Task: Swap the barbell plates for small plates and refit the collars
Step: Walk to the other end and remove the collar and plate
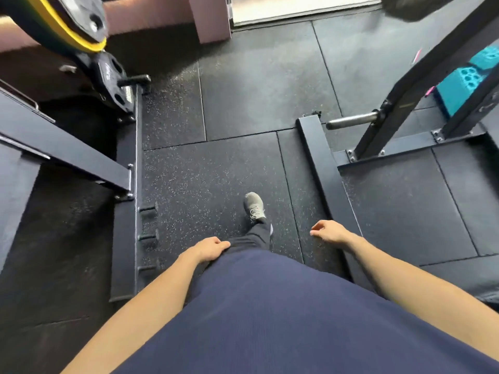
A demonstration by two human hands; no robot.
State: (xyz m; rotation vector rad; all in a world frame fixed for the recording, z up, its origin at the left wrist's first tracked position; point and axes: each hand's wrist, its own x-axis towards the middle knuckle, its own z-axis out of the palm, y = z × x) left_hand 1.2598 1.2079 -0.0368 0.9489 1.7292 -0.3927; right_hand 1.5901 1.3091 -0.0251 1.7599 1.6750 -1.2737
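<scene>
Looking straight down, the head view shows a navy shirt (283, 314) filling the 6 o'clock edge, both bare forearms hanging from it. Left hand (212, 248): fingers loosely curled against the dark trouser leg, its grip closed on nothing. Right hand (328, 232): out to the side, fingers slack and slightly apart, its grip empty. One grey shoe (254, 207) planted ahead on the speckled rubber floor (243, 103).

At 9 o'clock, a black rack frame (67, 155) lies beside the floor mat. At 3 o'clock, a second rack base (321, 157), with a bare steel storage peg (351, 121) on its upright.

Far, at 10 to 11 o'clock: a small black plate (112, 85) sits on a peg, and above it a larger plate with yellow rim (73, 31), blurred. Teal blocks (464, 82) at 2 o'clock. No collars can be made out.
</scene>
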